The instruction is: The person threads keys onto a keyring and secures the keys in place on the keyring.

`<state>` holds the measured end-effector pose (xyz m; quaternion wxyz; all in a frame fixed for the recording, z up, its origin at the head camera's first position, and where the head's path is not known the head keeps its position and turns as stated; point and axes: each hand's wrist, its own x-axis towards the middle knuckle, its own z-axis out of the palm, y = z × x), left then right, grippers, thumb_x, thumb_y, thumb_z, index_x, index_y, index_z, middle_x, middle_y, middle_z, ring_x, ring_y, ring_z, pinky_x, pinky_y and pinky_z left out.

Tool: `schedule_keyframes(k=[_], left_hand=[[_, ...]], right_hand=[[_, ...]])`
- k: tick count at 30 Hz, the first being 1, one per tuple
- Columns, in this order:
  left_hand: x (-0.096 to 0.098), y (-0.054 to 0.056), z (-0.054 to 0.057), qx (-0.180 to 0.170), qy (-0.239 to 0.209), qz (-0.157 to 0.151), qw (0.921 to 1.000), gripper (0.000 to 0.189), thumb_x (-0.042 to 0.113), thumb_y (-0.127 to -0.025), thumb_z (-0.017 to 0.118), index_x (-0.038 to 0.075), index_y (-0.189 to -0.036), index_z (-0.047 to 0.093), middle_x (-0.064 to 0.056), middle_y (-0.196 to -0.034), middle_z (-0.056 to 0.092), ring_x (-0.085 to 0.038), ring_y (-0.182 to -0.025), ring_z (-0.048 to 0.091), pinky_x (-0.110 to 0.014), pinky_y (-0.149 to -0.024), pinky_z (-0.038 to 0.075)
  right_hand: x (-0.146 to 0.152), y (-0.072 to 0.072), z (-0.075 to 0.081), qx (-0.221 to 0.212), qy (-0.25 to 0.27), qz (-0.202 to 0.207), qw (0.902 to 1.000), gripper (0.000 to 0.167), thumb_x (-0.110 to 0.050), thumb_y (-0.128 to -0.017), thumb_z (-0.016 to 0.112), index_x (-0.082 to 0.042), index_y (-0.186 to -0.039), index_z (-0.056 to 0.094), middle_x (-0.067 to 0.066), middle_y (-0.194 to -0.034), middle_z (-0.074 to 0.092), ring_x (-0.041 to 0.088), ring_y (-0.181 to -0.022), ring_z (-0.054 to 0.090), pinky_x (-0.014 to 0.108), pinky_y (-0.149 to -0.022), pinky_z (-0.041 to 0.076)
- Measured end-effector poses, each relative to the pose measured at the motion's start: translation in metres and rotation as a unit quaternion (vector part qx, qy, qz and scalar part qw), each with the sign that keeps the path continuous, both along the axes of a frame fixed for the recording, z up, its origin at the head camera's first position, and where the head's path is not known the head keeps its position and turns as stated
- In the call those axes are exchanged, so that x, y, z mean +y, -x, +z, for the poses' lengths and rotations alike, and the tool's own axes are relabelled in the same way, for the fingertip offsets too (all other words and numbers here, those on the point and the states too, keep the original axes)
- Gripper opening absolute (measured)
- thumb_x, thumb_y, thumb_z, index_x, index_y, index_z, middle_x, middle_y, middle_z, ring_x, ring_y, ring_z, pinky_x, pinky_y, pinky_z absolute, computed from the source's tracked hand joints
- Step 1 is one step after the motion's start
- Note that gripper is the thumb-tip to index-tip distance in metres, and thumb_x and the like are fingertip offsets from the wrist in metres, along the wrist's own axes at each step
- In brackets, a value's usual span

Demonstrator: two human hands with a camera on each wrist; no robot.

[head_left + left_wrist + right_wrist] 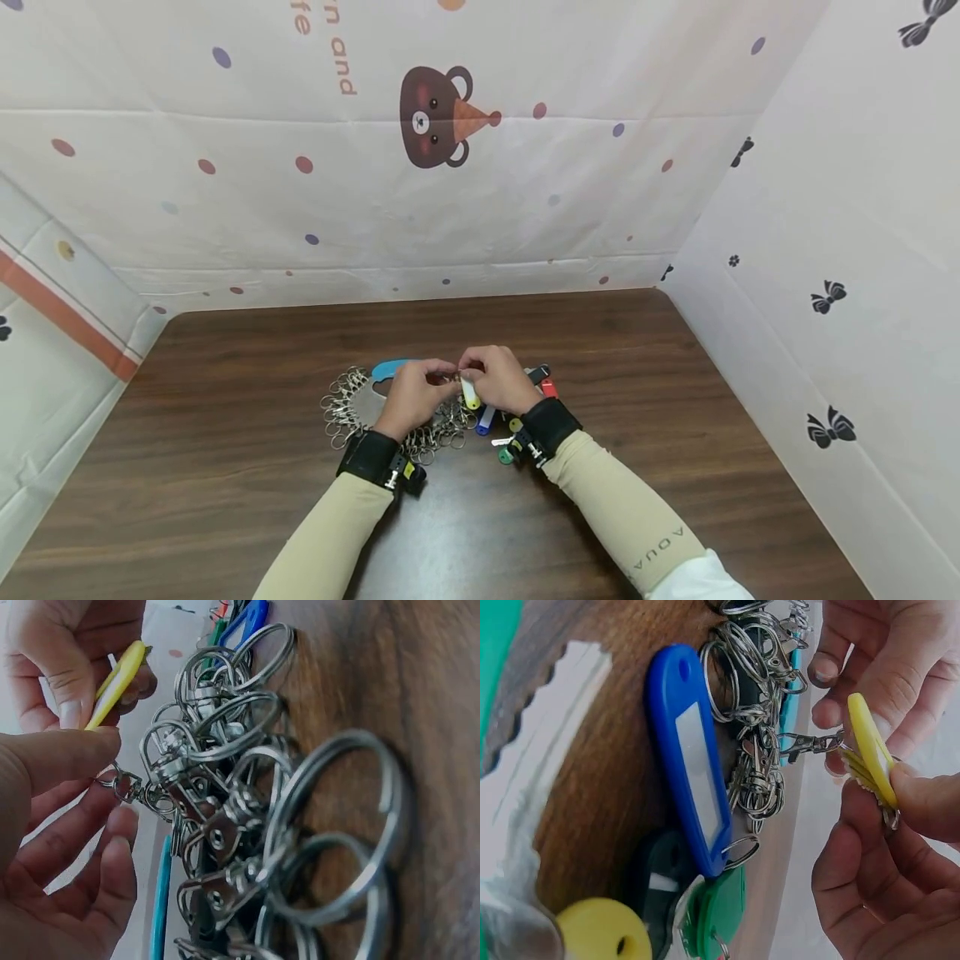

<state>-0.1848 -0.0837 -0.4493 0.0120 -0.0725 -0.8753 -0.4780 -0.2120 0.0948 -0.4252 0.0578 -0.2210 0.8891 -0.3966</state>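
Observation:
Fingertips of my left hand point(416, 396) pinch a small metal ring on a swivel clasp point(806, 744), which stays linked to the holder's rings. My right hand point(498, 379) pinches a yellow key tag point(868, 746) close by, and a toothed key point(861, 771) shows beneath that tag. The two hands nearly meet over the right side of a ring holder, whose grey plate point(366, 406) has a blue edge point(388, 369). Metal clasps with split rings point(360, 802) crowd around the plate. How the tag's own ring meets the clasp is hidden by fingers.
A blue key tag point(690, 757), a green key tag point(724, 911), another yellow tag point(604, 930) and a silver toothed key point(570, 712) lie near the right wrist. A red tag point(549, 388) and a black one point(538, 373) lie beyond it. Patterned white cloth point(360, 208) surrounds the wooden table point(225, 467).

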Motion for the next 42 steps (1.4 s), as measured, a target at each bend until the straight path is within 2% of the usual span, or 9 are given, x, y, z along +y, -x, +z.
schedule_keyframes(k=[6,13,20,25,28,33,35,38,42], left_hand=[[-0.0009,0.0002,-0.0004,0.011,0.02,-0.004,0.9997,0.027,0.017,-0.092,0.08,0.012,-0.118,0.078,-0.008,-0.109,0.08,-0.021,-0.091,0.076,-0.038,-0.08,0.061],[0.0017,0.0005,0.0011,0.025,0.062,-0.012,0.9977,0.03,0.017,-0.09,0.082,0.009,-0.119,0.077,-0.01,-0.109,0.08,-0.007,-0.061,0.063,-0.027,-0.064,0.052],[0.0005,0.0011,0.0019,0.035,0.069,-0.02,0.9968,0.027,0.018,-0.093,0.078,0.007,-0.118,0.078,-0.011,-0.11,0.08,-0.005,-0.065,0.066,-0.025,-0.062,0.052],[-0.0008,0.0024,0.0036,0.021,0.066,-0.038,0.9969,0.03,0.019,-0.097,0.075,0.007,-0.124,0.076,-0.012,-0.117,0.079,-0.007,-0.056,0.055,-0.025,-0.059,0.045],[-0.0011,0.0026,0.0025,0.016,0.056,-0.044,0.9973,0.032,0.017,-0.098,0.073,0.008,-0.129,0.073,-0.012,-0.12,0.077,-0.009,-0.061,0.057,-0.026,-0.062,0.048],[-0.001,0.0023,0.0015,0.025,0.063,-0.043,0.9967,0.034,0.018,-0.095,0.077,0.01,-0.127,0.073,-0.01,-0.12,0.077,-0.017,-0.086,0.072,-0.035,-0.076,0.059],[-0.0007,0.0023,0.001,0.03,0.073,-0.042,0.996,0.032,0.019,-0.094,0.078,0.01,-0.125,0.075,-0.01,-0.121,0.077,-0.022,-0.093,0.073,-0.039,-0.08,0.061],[-0.0008,0.0028,0.0008,0.033,0.086,-0.043,0.9948,0.031,0.02,-0.095,0.077,0.011,-0.124,0.076,-0.009,-0.121,0.077,-0.022,-0.094,0.071,-0.039,-0.081,0.059],[-0.002,0.0037,0.0014,0.038,0.083,-0.053,0.9944,0.03,0.018,-0.095,0.077,0.01,-0.124,0.077,-0.011,-0.121,0.077,-0.014,-0.065,0.06,-0.029,-0.067,0.05]], right_hand=[[-0.0004,0.0003,0.0007,0.0,-0.007,0.009,0.9999,0.016,-0.005,-0.103,0.062,-0.011,-0.094,0.074,0.006,-0.094,0.073,0.015,-0.075,0.061,0.026,-0.066,0.05],[-0.001,0.0003,0.0012,-0.007,-0.012,0.015,0.9998,0.014,-0.004,-0.104,0.059,-0.009,-0.098,0.071,0.007,-0.097,0.072,0.015,-0.075,0.059,0.026,-0.066,0.048],[-0.0008,0.0006,0.0011,0.001,-0.018,0.022,0.9996,0.015,-0.004,-0.105,0.058,-0.01,-0.1,0.071,0.006,-0.099,0.072,0.016,-0.079,0.059,0.028,-0.071,0.049],[-0.0005,0.0012,0.0025,0.002,-0.014,0.022,0.9997,0.015,-0.003,-0.105,0.057,-0.008,-0.101,0.071,0.009,-0.099,0.072,0.016,-0.077,0.058,0.027,-0.068,0.048],[-0.0008,0.0012,0.0026,-0.001,-0.01,0.018,0.9998,0.015,-0.004,-0.105,0.057,-0.009,-0.1,0.07,0.01,-0.098,0.071,0.016,-0.074,0.058,0.026,-0.065,0.047],[-0.0009,0.0009,0.002,-0.011,-0.006,0.01,0.9999,0.014,-0.004,-0.105,0.057,-0.008,-0.1,0.07,0.009,-0.098,0.07,0.014,-0.073,0.057,0.025,-0.062,0.046],[-0.0006,0.0007,0.0018,-0.014,-0.004,0.01,0.9999,0.014,-0.004,-0.105,0.057,-0.007,-0.1,0.07,0.012,-0.099,0.071,0.015,-0.072,0.057,0.025,-0.062,0.046],[-0.0005,0.0005,0.0025,-0.016,-0.006,0.01,0.9998,0.015,-0.004,-0.105,0.056,-0.007,-0.1,0.07,0.014,-0.099,0.071,0.014,-0.071,0.058,0.024,-0.061,0.047],[-0.0009,0.001,0.0034,-0.011,-0.011,0.014,0.9998,0.015,-0.005,-0.105,0.057,-0.008,-0.099,0.07,0.012,-0.097,0.071,0.014,-0.071,0.058,0.024,-0.061,0.047]])
